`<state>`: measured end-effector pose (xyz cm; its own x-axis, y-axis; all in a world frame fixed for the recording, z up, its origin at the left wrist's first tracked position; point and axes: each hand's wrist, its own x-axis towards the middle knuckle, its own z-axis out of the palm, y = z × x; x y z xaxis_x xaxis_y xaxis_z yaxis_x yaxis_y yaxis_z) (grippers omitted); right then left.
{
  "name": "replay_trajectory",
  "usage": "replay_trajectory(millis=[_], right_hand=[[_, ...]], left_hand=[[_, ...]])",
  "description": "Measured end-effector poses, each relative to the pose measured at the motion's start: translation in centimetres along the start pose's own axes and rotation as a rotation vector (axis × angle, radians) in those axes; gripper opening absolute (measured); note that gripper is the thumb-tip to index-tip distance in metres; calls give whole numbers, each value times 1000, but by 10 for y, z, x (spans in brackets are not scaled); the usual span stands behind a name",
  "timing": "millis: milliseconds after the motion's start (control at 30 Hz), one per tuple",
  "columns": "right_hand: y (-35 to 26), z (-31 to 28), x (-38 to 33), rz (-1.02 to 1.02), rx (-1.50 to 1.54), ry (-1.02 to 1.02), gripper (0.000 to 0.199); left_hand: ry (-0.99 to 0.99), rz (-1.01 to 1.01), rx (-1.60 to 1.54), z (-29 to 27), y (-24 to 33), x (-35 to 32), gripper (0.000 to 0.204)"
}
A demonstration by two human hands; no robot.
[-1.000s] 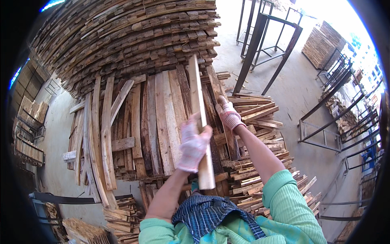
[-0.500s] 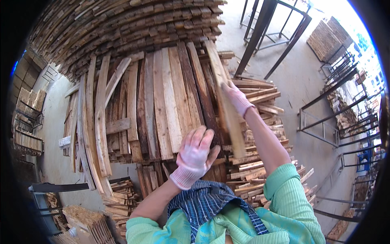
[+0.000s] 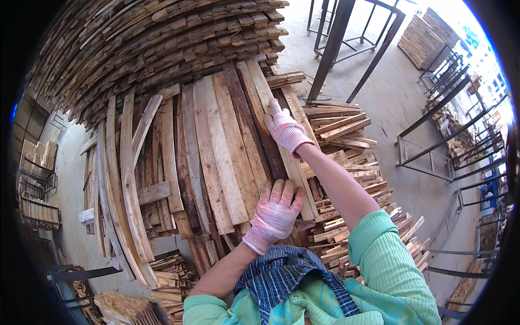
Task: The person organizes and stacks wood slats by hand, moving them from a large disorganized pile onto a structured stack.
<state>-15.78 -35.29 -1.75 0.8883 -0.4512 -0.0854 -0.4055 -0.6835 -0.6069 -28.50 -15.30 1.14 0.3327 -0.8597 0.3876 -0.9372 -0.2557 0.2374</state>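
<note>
In the head view, the person's right hand (image 3: pixel 287 127), in a pink-and-white knit glove, is resting on the upper part of a pale sawn board (image 3: pixel 298 187), its forefinger pointing toward the far end; the other fingers are partly hiding, so whether they are grasping the edge cannot be told. That board is lying lengthwise at the right side of a row of planks (image 3: pixel 216 141), just beside a dark bark-edged board (image 3: pixel 274 160). The left hand (image 3: pixel 275 213), in a matching glove, is lying back-up near the dark board's lower end, fingers loosely bending side by side over the wood; whether they are gripping anything cannot be told. Beyond, a tall lumber stack (image 3: pixel 162 49) is rising, while a heap of short slats (image 3: pixel 352 227) is sitting to the right. A dark metal frame (image 3: pixel 331 54) is standing farther off, and a checked blue apron (image 3: pixel 287 276) is showing below the hands.
</note>
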Motion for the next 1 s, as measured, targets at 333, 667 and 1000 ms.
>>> replay_trajectory(millis=[333, 667, 1000], right_hand=[[35, 11, -12, -207, 337, 77, 74], [23, -10, -29, -28, 144, 93, 51], [91, -49, -142, -158, 416, 626, 44]], left_hand=[[-83, -65, 12, -8, 20, -16, 82], [-206, -21, 52, -12, 4, -22, 77], [-241, 66, 409, 38, -6, -6, 108]])
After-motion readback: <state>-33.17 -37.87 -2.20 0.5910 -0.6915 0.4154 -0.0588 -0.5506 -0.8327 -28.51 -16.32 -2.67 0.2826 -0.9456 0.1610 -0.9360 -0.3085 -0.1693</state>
